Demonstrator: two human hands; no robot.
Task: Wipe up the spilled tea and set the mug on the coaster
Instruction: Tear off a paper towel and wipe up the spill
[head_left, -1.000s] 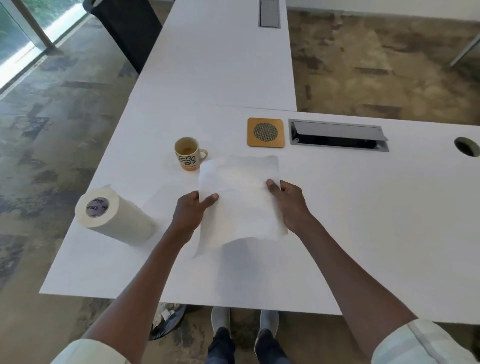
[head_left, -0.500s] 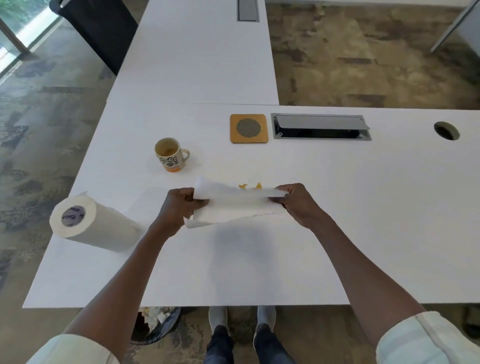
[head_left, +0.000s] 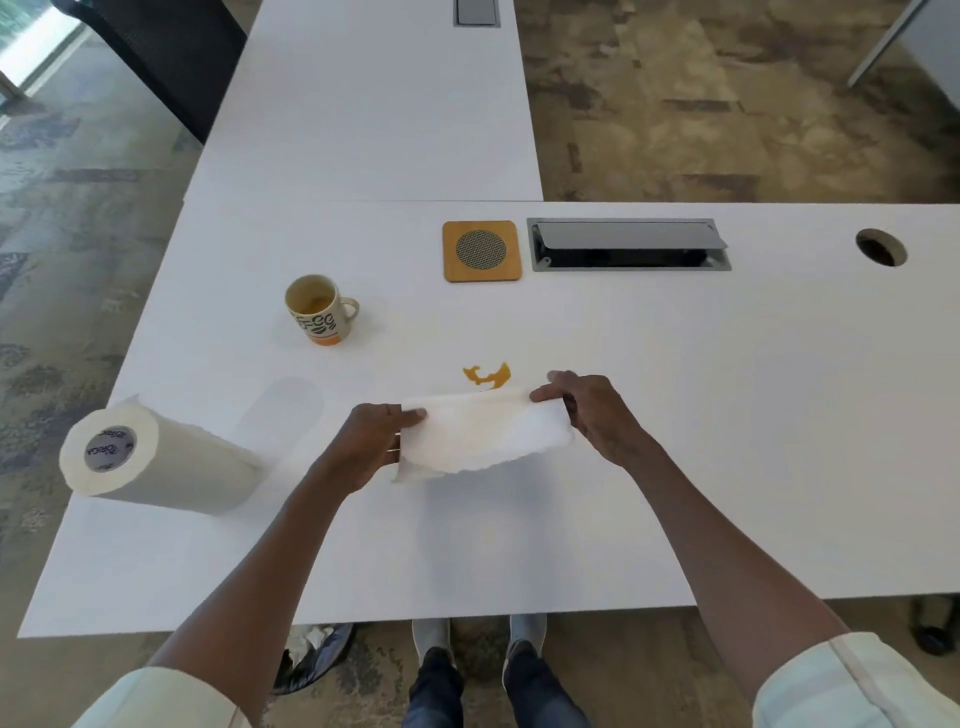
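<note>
Two hands, one folded paper towel (head_left: 485, 434): left hand (head_left: 371, 447) and right hand (head_left: 597, 415) pinch its ends, fingers clamped, just short of one tea spill (head_left: 488, 375). One mug (head_left: 316, 309) holding a little tea, one coaster (head_left: 481, 251), apart on the tabletop (head_left: 727, 415).

Everything I see rests on or around a white table (head_left: 727, 467). Left of my grip and slightly nearer, a paper towel roll (head_left: 156, 462) lies on its side, its cardboard core end facing the camera. Beyond the grip and to the right, a grey cable tray (head_left: 628, 244) is sunk into the tabletop with its flap tilted open; farther right is a round cable hole (head_left: 880, 247). Straight beyond, a second white table (head_left: 363, 114) butts against the first, with a black chair (head_left: 156, 57) at its left side. Below the near edge, left of the grip, a dark bin (head_left: 311, 654) holds crumpled paper. Mottled brown-grey carpet (head_left: 727, 104) covers the floor.
</note>
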